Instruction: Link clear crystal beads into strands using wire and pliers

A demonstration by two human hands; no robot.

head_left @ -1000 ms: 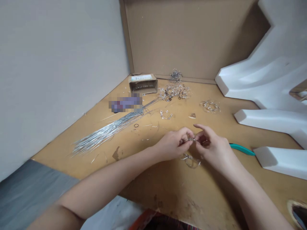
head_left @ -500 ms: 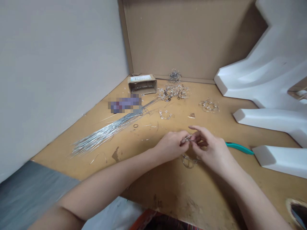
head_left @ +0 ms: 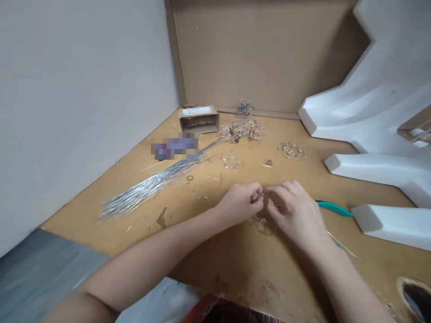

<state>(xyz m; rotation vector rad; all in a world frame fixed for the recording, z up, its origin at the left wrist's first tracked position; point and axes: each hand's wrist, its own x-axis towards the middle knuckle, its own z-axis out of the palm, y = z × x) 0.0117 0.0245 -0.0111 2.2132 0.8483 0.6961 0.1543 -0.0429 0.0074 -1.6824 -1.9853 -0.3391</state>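
Near the table's front, my left hand point(head_left: 238, 204) is closed, thumb and forefinger pinching a thin silvery wire point(head_left: 258, 195). My right hand point(head_left: 296, 213) meets it from the right, fingers curled and slightly blurred at the wire's other end. Below the two hands shows a wire loop with small clear pieces point(head_left: 264, 226), partly covered by my right hand. A green-handled tool point(head_left: 335, 208) lies behind my right wrist, its head hidden. One thin straight wire point(head_left: 343, 245) sticks out past my right forearm.
A long bundle of straight wires point(head_left: 144, 193) lies at left. Behind it are an open cardboard box point(head_left: 199, 121) and a heap of wire loops with clear pieces point(head_left: 244, 129). More loops point(head_left: 291, 150) lie at right, near white foam blocks point(head_left: 367, 168). A hole point(head_left: 415, 296) is at front right.
My right hand has turned over, its raised fingers now curled down toward the wire. The wire end past my right forearm has come into sight. My left hand has barely moved.
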